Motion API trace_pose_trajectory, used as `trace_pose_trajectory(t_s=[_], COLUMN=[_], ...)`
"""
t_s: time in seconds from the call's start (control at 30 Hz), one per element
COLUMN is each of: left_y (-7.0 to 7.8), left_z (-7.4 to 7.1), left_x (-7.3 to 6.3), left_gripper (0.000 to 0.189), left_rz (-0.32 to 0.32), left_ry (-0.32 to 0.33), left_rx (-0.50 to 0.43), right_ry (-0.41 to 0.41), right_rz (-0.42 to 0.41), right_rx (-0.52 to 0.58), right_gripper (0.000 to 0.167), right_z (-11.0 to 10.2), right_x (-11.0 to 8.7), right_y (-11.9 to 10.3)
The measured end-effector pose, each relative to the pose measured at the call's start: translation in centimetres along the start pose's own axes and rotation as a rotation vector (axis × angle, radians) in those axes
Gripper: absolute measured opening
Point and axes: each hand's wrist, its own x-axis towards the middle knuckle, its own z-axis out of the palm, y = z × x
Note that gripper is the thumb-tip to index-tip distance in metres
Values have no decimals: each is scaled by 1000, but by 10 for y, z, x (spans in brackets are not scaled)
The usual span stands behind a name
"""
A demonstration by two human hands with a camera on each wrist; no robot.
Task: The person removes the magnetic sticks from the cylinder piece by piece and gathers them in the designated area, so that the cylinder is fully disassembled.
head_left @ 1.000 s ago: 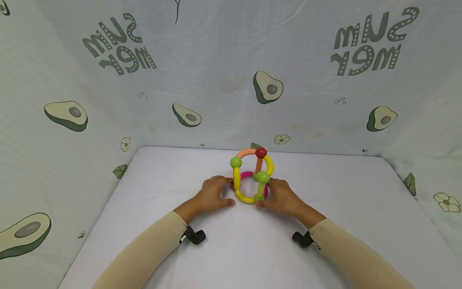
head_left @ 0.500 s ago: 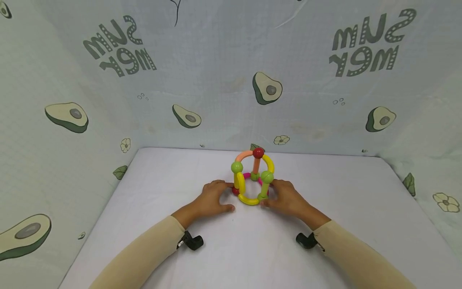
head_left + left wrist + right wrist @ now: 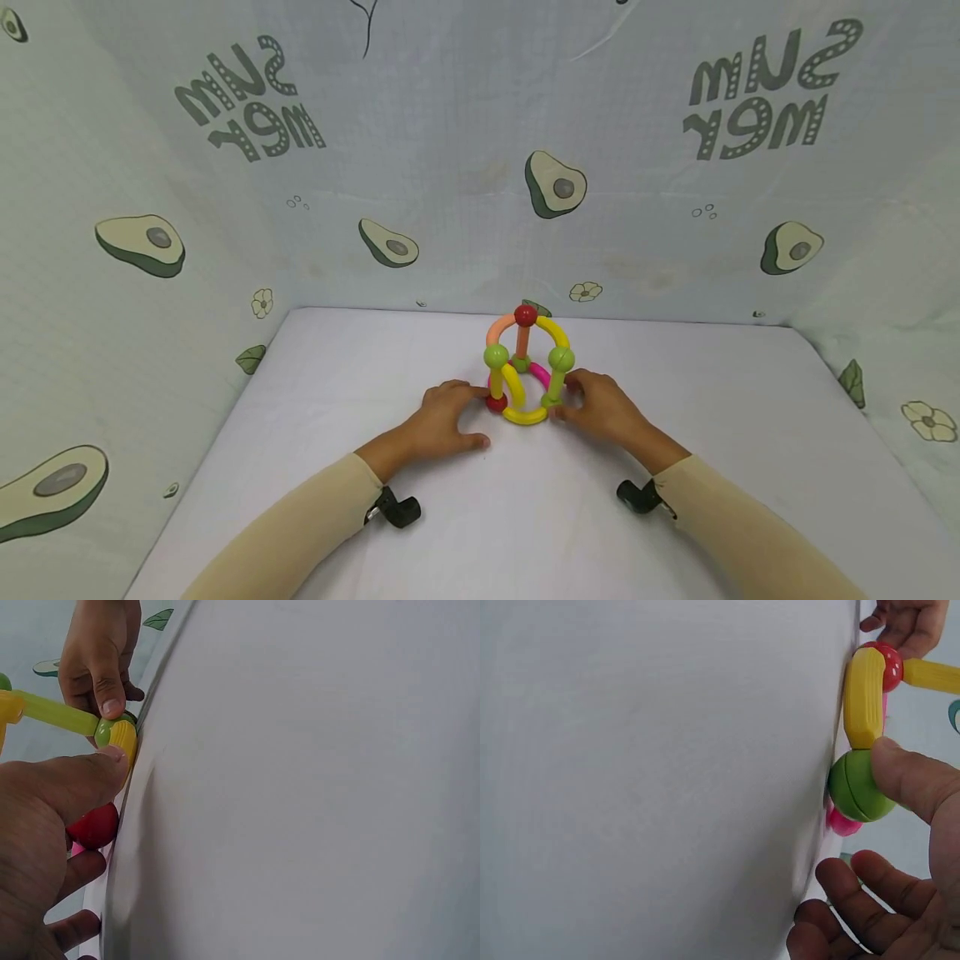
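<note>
A toy frame of coloured magnetic rods and balls stands upright on the white table (image 3: 525,517). A red ball (image 3: 526,315) tops its far corner, with two green balls, one of them the right green ball (image 3: 562,359), at the nearer upper corners. One yellow curved rod (image 3: 514,385) droops inside the frame. My left hand (image 3: 442,423) touches the lower red ball (image 3: 496,403) with a fingertip, its thumb spread away. My right hand (image 3: 602,408) rests its thumb against the lower green ball (image 3: 859,786); its other fingers are loose and apart from that ball.
Behind the table hangs a pale cloth backdrop (image 3: 465,108) printed with avocados and lettering. More of this cloth rises on both sides. Black wrist cameras, such as the left wrist camera (image 3: 400,510), sit low by each sleeve.
The toy frame has turned on the table: its top red ball shifted left and its right green ball moved right. Both hands have slid slightly nearer to me; the left thumb stays spread.
</note>
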Motion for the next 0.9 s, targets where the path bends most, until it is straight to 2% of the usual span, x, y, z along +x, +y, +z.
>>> trace_pose_trajectory(t_s=[0.3,0.57,0.9], left_y=[5,9,15], left_z=[3,5,8], left_x=[-4,-6,-7], left_gripper=[73,74,76], left_rz=[20,32,30], left_ry=[-14,-24,-45], left_rx=[-2,10,27], right_ry=[14,38,64], right_rz=[58,59,51], right_rx=[51,82,101], right_gripper=[45,33,31], right_z=[-1,0,-1], right_x=[2,4,4], right_y=[2,2,4])
